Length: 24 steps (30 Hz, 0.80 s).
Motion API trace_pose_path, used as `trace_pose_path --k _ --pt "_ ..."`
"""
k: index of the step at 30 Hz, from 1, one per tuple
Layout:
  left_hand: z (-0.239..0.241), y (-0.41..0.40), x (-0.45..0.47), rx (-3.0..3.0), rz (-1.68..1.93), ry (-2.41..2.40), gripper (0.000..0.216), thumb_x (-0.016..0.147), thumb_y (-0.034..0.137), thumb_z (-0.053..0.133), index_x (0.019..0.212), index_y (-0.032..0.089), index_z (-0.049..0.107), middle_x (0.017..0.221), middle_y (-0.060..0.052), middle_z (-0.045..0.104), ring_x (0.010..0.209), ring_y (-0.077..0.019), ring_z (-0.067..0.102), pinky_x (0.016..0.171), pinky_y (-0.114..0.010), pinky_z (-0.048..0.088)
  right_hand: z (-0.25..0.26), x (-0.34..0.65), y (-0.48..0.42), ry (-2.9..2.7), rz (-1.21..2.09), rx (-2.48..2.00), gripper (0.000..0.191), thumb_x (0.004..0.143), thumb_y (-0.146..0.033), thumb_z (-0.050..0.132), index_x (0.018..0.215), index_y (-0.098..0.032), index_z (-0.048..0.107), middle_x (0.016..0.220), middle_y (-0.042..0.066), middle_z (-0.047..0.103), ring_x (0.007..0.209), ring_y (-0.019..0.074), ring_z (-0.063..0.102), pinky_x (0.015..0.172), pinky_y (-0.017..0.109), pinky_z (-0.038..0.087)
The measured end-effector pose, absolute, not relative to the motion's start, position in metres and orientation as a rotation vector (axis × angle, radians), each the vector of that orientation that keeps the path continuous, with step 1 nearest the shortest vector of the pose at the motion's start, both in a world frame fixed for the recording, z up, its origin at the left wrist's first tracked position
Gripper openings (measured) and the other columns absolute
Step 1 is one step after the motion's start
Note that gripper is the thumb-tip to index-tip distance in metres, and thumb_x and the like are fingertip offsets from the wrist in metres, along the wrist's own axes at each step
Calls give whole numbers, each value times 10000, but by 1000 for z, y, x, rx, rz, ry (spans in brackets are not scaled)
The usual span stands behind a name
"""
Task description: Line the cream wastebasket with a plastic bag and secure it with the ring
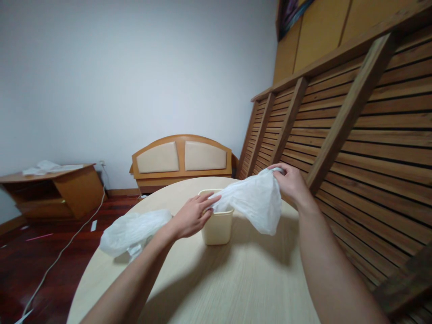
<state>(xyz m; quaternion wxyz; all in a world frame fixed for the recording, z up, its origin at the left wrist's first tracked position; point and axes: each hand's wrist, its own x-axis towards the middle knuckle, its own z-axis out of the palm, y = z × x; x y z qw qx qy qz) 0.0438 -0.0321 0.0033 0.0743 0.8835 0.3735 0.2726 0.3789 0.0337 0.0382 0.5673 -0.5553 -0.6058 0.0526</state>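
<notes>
A small cream-coloured bin point(217, 231) stands upright on the round table. One end of a thin white plastic bag point(259, 200) lies in the bin's mouth, while the rest stretches out to the right above the table. My right hand point(289, 180) grips the bag's far upper end between thumb and fingers, up and right of the bin. At the bin's left rim, my left hand point(194, 216) has its fingers closed on the bag's near end, with the thumb lower by the rim. The inside of the bin is mostly hidden by the bag.
Another crumpled white plastic bag point(135, 229) lies at the left of the pale round table point(256, 279). A slatted wooden frame point(371, 148) leans on the right. Behind are a headboard point(182, 157) and a low cabinet point(74, 191). A white cable point(72, 236) crosses the floor.
</notes>
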Motion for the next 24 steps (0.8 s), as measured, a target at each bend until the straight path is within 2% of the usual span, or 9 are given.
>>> trace_pose_path --k 4,8,12,15,17,20,22,24 --pt "-1 -32 49 2773 701 1157 451 1019 357 391 1460 325 475 1563 -64 427 1408 -281 433 1122 -520 327 22 390 38 -1665 247 -1654 256 730 -138 537 856 -155 759 784 79 755 692 195 679 574 253 463" --pt "-3 -31 52 2826 716 1068 448 1014 434 426 1437 313 508 1497 -82 515 1338 -280 513 1096 -483 347 9 385 38 -1965 411 -1756 261 716 -99 564 869 -144 770 784 60 754 679 177 684 560 231 463" --pt "-3 -32 54 2916 664 1038 399 1040 396 374 1369 295 578 1458 -63 560 1287 -261 561 1048 -454 396 0 373 40 -2215 574 -1705 230 657 -83 643 804 -183 789 816 30 771 781 198 711 710 251 527" --pt "-3 -33 55 2988 603 1039 397 1053 371 342 1356 279 582 1447 -51 572 1273 -247 573 1020 -441 427 4 363 39 -2279 566 -1708 286 684 -113 671 938 -168 792 1006 88 775 965 256 707 900 325 523" --pt "-3 -32 55 3010 589 1047 394 1056 368 337 1346 272 586 1440 -47 580 1267 -243 576 1008 -438 439 13 354 33 -2255 496 -1637 397 782 -212 669 1171 -158 729 1229 134 708 1146 288 648 1031 375 464" --pt "-4 -32 56 3021 593 1064 384 1056 365 343 1328 266 595 1428 -47 590 1266 -249 574 996 -445 447 28 336 19 -2256 486 -1330 658 880 -491 633 1450 -185 512 1466 142 539 1331 303 521 1139 431 379" --pt "-4 -32 56 3023 603 1069 375 1054 359 354 1323 265 598 1415 -62 596 1264 -252 573 986 -442 454 33 322 11 -2344 553 -1119 886 801 -599 699 1531 -206 385 1563 123 418 1420 303 417 1190 446 313" --pt "-3 -33 56 3023 613 1065 366 1052 348 364 1317 264 601 1396 -82 602 1254 -253 576 974 -439 459 32 310 7 -2429 625 -1009 1110 677 -616 801 1569 -193 292 1622 127 301 1482 307 304 1229 448 234"
